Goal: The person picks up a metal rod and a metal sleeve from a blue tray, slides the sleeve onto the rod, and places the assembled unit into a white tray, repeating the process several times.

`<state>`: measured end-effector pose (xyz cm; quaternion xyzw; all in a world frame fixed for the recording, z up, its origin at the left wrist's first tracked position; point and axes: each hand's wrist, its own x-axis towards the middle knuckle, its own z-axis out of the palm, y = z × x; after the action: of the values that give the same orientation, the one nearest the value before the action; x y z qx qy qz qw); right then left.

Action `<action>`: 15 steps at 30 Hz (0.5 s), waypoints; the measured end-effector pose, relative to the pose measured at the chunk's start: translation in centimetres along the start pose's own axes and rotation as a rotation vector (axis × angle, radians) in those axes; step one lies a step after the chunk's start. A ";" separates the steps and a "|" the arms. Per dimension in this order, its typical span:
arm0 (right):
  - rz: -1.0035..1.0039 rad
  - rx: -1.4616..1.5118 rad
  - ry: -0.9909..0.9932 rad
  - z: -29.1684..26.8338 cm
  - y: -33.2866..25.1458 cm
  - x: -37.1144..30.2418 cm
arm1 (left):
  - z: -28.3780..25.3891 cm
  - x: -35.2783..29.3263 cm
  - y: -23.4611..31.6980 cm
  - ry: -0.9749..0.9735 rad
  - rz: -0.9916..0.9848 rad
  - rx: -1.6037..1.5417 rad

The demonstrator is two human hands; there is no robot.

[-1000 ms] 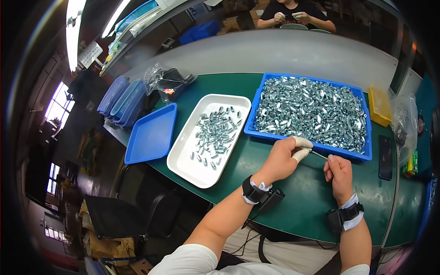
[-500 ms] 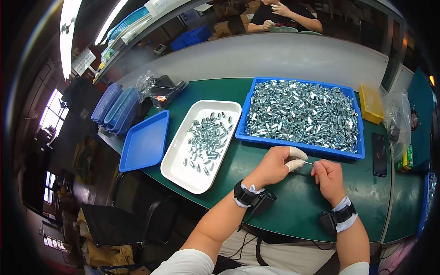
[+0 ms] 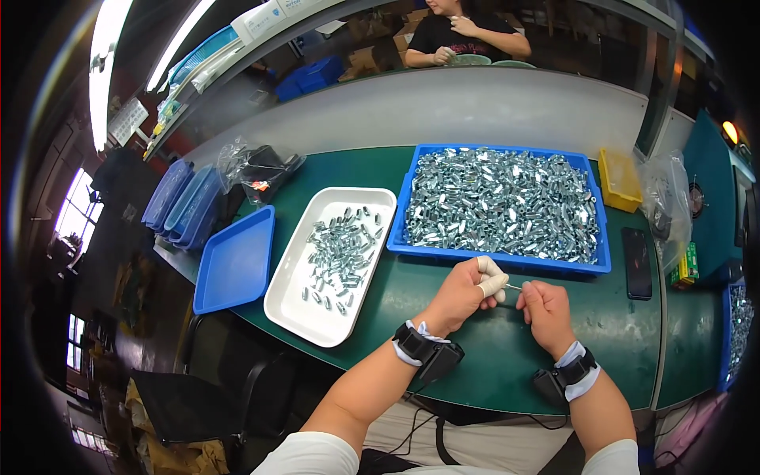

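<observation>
My left hand [image 3: 462, 294], with pale covers on its thumb and fingers, is closed in a pinch near the front edge of the big blue tray [image 3: 497, 261]. Whatever sits inside that pinch is hidden by the fingertips. A thin metal rod [image 3: 514, 286] spans the small gap between my hands, and the thumb and fingers of my right hand [image 3: 548, 310] grip its right end. Small shiny metal sleeves [image 3: 499, 206] are heaped in the big blue tray. To its left, a white tray [image 3: 317, 326] holds a looser scatter of similar pieces.
An empty shallow blue tray [image 3: 234, 261] lies left of the white one. Behind it are stacked blue bins [image 3: 188, 207] and a bagged dark object [image 3: 264, 168]. On the right are a yellow bin [image 3: 619, 180] and a phone [image 3: 636, 264]. Someone sits beyond the partition [image 3: 443, 111].
The whole view has shifted, so the table contents appear farther left and slightly lower. My hands stay together around the rod, and the left fingers look a little more curled.
</observation>
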<state>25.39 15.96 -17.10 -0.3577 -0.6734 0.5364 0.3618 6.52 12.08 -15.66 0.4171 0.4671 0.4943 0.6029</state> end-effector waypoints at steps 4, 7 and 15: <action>-0.115 -0.074 -0.010 0.6 -0.2 0.6 | 0.5 0.2 1.1 -0.032 0.013 0.049; -0.056 0.013 -0.033 0.7 0.0 -0.5 | 1.1 -1.0 0.7 -0.023 -0.016 0.048; 0.177 0.435 -0.104 -0.2 -0.6 0.2 | 2.0 -0.2 -0.2 -0.039 0.284 0.120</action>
<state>25.40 16.07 -16.43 -0.3007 -0.5258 0.7162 0.3466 8.46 11.78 -15.36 0.5238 0.4203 0.5374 0.5100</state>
